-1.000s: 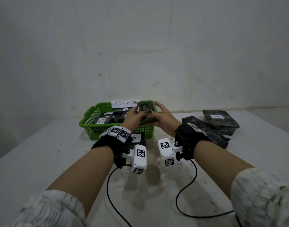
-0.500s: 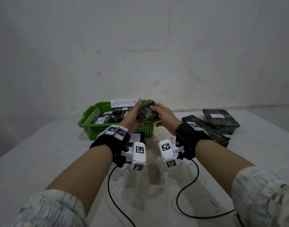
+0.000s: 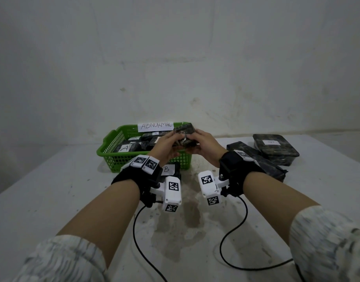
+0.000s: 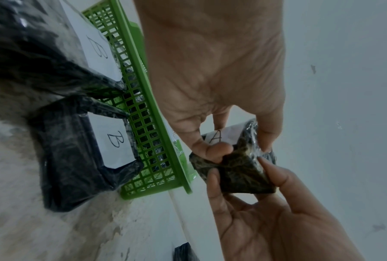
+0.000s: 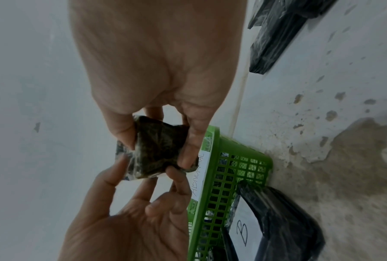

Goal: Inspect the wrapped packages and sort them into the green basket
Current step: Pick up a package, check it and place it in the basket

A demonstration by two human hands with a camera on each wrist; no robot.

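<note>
A small dark wrapped package [image 3: 184,135] is held in the air over the near right corner of the green basket [image 3: 114,157]. My left hand [image 3: 175,139] pinches it between thumb and fingers [image 4: 210,150]. A white label marked A shows on the package [image 4: 239,169] in the left wrist view. My right hand [image 3: 193,139] grips the package [image 5: 157,150] from the other side, its thumb [image 5: 188,155] on one edge. The basket [image 5: 239,164] carries a paper sign reading ABNORMAL [image 3: 155,126] and holds several dark packages, one labelled A [image 3: 124,147].
Two dark packages labelled B [image 4: 80,159] lie on the white table against the basket's front wall [image 4: 148,141]. To the right lie a flat dark package with a white label [image 3: 275,148] and a long dark one [image 3: 262,163]. Black cables trail over the stained table near me.
Both hands have kept hold of the small package and turned it between the fingers. It has stayed over the basket's near right corner.
</note>
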